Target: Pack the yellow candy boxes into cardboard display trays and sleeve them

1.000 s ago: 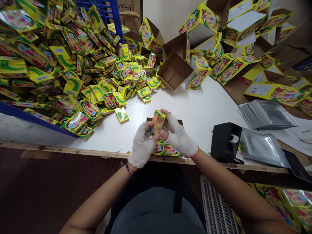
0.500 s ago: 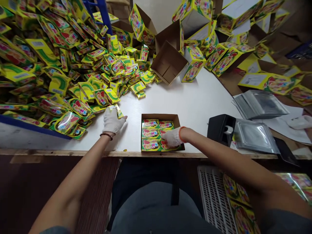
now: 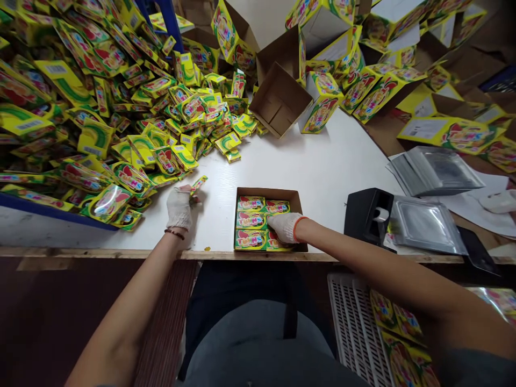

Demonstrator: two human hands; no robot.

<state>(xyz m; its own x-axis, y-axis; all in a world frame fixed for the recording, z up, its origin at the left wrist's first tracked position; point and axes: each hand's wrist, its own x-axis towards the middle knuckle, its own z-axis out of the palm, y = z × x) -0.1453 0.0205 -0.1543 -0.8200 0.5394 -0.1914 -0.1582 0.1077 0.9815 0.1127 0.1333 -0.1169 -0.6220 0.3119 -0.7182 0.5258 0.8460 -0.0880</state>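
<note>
My left hand (image 3: pixel 178 208), in a white knit glove, pinches a small yellow-green candy box (image 3: pixel 198 185) turned on its narrow side, just above the white tabletop. Close by on the left is the large heap of the same candy boxes (image 3: pixel 145 150). In front of me an open cardboard carton (image 3: pixel 299 200) holds rows of these boxes (image 3: pixel 250 220), printed sides up. My right hand (image 3: pixel 285 227), gloved with an orange cuff, rests over the carton's right row, touching the boxes there; its fingertips point down and are mostly hidden.
Empty display cartons (image 3: pixel 281 102) lie piled at the back and right. A black tape dispenser (image 3: pixel 367 215) stands right of the carton, beside stacked clear plastic trays (image 3: pixel 429 223). A white plastic crate (image 3: pixel 355 322) with packed boxes is below the wooden table edge (image 3: pixel 217 255).
My left hand has drawn slightly back from the heap, and the box in it has turned onto its narrow side. My right hand has stayed over the carton.
</note>
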